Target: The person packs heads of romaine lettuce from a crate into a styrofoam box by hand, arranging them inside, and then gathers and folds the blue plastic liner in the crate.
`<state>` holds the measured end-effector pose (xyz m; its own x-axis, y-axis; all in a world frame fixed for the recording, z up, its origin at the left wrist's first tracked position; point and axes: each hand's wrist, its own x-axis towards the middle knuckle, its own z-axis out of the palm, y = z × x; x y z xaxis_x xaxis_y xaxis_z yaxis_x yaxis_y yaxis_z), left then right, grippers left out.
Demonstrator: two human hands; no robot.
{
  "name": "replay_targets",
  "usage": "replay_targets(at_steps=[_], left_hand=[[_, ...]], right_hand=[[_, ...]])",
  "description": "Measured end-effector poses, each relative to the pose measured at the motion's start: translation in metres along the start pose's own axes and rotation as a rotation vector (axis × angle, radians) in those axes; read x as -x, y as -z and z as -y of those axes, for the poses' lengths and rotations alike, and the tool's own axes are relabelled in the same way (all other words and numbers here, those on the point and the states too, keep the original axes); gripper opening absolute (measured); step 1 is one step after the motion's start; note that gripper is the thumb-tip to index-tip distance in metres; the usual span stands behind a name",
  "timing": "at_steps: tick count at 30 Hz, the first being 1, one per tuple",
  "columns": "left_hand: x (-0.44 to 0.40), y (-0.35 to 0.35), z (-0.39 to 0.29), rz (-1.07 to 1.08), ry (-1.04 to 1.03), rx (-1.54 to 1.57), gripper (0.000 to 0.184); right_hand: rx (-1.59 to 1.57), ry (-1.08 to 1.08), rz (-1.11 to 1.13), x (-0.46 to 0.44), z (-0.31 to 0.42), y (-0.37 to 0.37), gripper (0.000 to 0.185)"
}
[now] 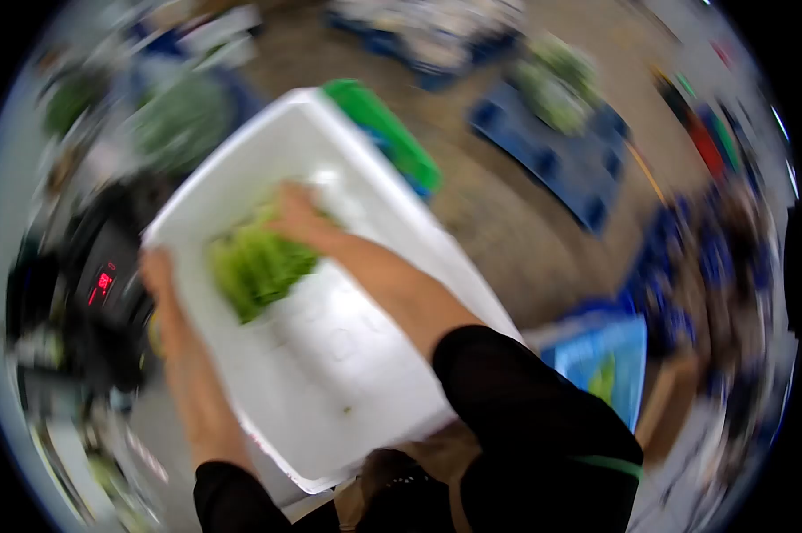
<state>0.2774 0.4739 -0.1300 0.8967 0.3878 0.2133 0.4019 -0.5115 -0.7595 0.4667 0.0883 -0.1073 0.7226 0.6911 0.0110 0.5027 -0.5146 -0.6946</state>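
Observation:
A large white foam box is tilted in front of me. A bunch of leafy green vegetables lies inside it, toward the far left end. My right hand reaches into the box, closed at the far side of the greens; motion blur smears its fingers. At the box's left rim is my left hand, gripping the edge, with its fingertips partly hidden.
A scale display glows red at left, near wrapped greens. Behind the box stands a green crate. Farther off, a blue pallet bears more greens. A light-blue container is at right.

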Motion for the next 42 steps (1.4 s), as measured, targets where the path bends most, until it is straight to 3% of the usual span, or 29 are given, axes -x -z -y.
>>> replay_targets(at_steps=[1, 2, 3, 4, 5, 6, 8, 9, 10, 11, 13, 15, 18, 20, 21, 25, 26, 29, 31, 39, 42], left_hand=[[-0.008, -0.062, 0.011, -0.185, 0.037, 0.136, 0.031], [-0.018, -0.107, 0.019, -0.232, -0.108, -0.122, 0.029], [-0.019, -0.008, 0.024, 0.005, 0.214, 0.241, 0.024], [-0.020, 0.036, 0.033, -0.076, 0.367, 0.408, 0.028], [-0.025, 0.049, 0.038, -0.277, 0.467, 0.779, 0.039], [-0.008, 0.139, 0.031, -0.247, 0.491, 0.881, 0.047], [0.010, 0.202, 0.030, -0.246, 0.400, 0.925, 0.050], [0.027, 0.265, 0.021, -0.092, 0.424, 1.009, 0.050], [0.048, 0.302, 0.007, -0.231, 0.407, 1.099, 0.050], [0.074, 0.360, -0.010, -0.265, 0.384, 1.125, 0.050], [0.100, 0.429, -0.038, -0.283, 0.273, 1.158, 0.045], [0.139, 0.511, -0.086, -0.340, 0.101, 1.293, 0.042], [0.191, 0.625, -0.181, -0.210, -0.185, 1.644, 0.035], [0.224, 0.685, -0.242, -0.072, -0.438, 1.812, 0.034], [0.240, 0.708, -0.269, 0.002, -0.585, 1.861, 0.034], [0.313, 0.775, -0.361, 0.227, -1.147, 1.810, 0.030], [0.337, 0.797, -0.372, 0.304, -1.244, 1.771, 0.029], [0.402, 0.842, -0.394, 0.479, -1.496, 1.700, 0.027], [0.426, 0.853, -0.408, 0.569, -1.619, 1.654, 0.027], [0.485, 0.877, -0.437, 0.604, -1.956, 1.376, 0.025], [0.519, 0.895, -0.434, 0.525, -2.096, 1.186, 0.025]], right_hand=[[0.090, 0.153, -0.068, -0.002, 0.013, 0.001, 0.055], [0.199, 0.198, -0.004, 0.011, 0.033, 0.021, 0.034], [0.109, 0.397, 0.010, 0.029, 0.041, 0.041, 0.027], [0.110, 0.424, 0.124, 0.055, 0.065, 0.080, 0.023], [0.084, 0.610, -0.082, 0.085, 0.064, 0.095, 0.020], [0.090, 0.612, -0.184, 0.145, 0.077, 0.151, 0.018], [-0.048, 0.658, -0.508, 0.235, 0.071, 0.204, 0.021], [-0.106, 0.626, -0.655, 0.287, 0.055, 0.228, 0.022], [-0.171, 0.604, -0.803, 0.336, 0.039, 0.244, 0.024], [-0.172, 0.479, -0.922, 0.387, 0.016, 0.255, 0.019], [0.014, 0.241, -1.085, 0.492, -0.036, 0.272, 0.029], [0.060, -0.216, -1.073, 0.591, -0.112, 0.246, 0.035], [0.258, -0.842, -1.136, 0.760, -0.206, 0.210, 0.044], [0.453, -1.400, -1.002, 0.864, -0.232, 0.184, 0.060], [0.316, -1.679, -0.935, 0.902, -0.227, 0.179, 0.066], [0.463, -2.198, -0.668, 0.985, -0.223, 0.080, 0.079], [0.275, -2.229, -0.636, 0.986, -0.206, 0.081, 0.075], [0.527, -2.250, -0.673, 0.993, -0.220, 0.026, 0.065], [0.421, -2.272, -0.686, 0.990, -0.220, 0.027, 0.064], [0.061, -2.159, -0.788, 1.009, -0.191, 0.084, 0.089], [-0.120, -2.041, -0.905, 1.026, -0.187, 0.121, 0.080]])
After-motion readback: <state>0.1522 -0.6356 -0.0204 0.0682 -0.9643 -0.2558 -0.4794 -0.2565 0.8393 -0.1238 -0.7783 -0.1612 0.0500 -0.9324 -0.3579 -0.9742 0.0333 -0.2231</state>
